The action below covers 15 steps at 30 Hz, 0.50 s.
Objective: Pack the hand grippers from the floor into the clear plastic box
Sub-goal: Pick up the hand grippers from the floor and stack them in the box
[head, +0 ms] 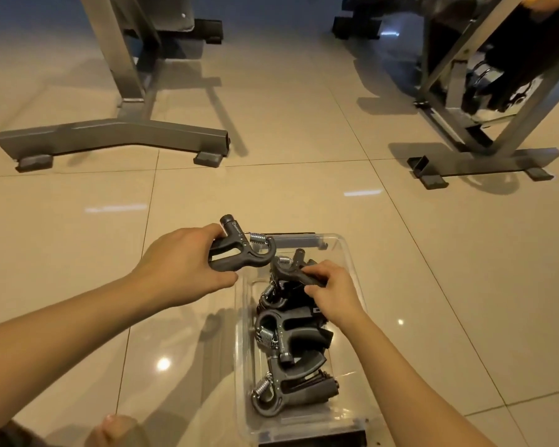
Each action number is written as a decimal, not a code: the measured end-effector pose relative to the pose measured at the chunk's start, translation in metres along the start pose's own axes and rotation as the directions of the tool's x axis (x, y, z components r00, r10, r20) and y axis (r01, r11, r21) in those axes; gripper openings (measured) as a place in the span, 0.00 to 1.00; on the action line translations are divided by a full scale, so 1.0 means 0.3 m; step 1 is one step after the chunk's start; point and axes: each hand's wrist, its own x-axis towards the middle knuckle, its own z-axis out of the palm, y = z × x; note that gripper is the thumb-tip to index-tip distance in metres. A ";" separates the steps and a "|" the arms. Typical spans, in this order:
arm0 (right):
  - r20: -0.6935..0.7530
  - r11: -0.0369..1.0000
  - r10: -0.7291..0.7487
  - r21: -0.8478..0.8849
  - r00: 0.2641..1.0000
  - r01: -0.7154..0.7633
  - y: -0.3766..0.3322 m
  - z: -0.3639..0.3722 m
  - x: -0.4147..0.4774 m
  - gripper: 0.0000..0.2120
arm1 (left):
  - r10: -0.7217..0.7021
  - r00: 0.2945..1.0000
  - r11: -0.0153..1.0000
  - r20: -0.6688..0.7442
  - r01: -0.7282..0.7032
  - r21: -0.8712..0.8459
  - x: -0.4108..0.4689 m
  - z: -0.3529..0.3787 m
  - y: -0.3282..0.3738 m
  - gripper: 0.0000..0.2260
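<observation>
Box on the floor, two frames behind it.
The clear plastic box [243, 333] sits on the floor [304, 188], with packed hand grippers [281, 346] lying along its inside. The left hand [181, 269] holds the first hand gripper [239, 253] over the box's far left corner; the right hand [334, 291] holds the second hand gripper [291, 272] over its far end. Well behind stand the left frame [110, 135] and the right frame [484, 162].

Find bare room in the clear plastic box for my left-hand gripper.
The clear plastic box is bare at its far end, between the far wall and the grey hand gripper in the right hand, and along its right wall. The middle is crowded with piled grey grippers.
</observation>
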 end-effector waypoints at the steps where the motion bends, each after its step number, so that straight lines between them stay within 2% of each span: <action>1: 0.014 0.993 -0.044 -0.109 0.999 0.045 0.012 0.011 0.005 0.17 | 0.003 1.000 1.000 0.013 -0.003 0.008 0.003 0.005 -0.001 0.19; 3: 0.057 0.957 -0.111 -0.264 0.992 0.122 0.034 0.038 0.010 0.18 | 0.007 0.999 1.000 0.033 -0.007 0.025 0.009 0.011 -0.007 0.18; 6: 0.111 0.904 -0.181 -0.372 0.977 0.210 0.046 0.048 0.021 0.18 | 0.009 0.999 0.999 0.045 -0.010 0.034 0.017 0.016 -0.024 0.18; 10: 0.151 0.862 -0.234 -0.425 0.960 0.277 0.029 0.037 0.057 0.18 | 0.013 0.998 0.999 0.056 -0.014 0.032 0.022 0.015 -0.046 0.18; 15: 0.165 0.867 -0.204 -0.427 0.965 0.257 0.039 0.063 0.079 0.17 | 0.016 0.998 0.999 0.066 -0.018 0.030 0.021 0.012 -0.063 0.17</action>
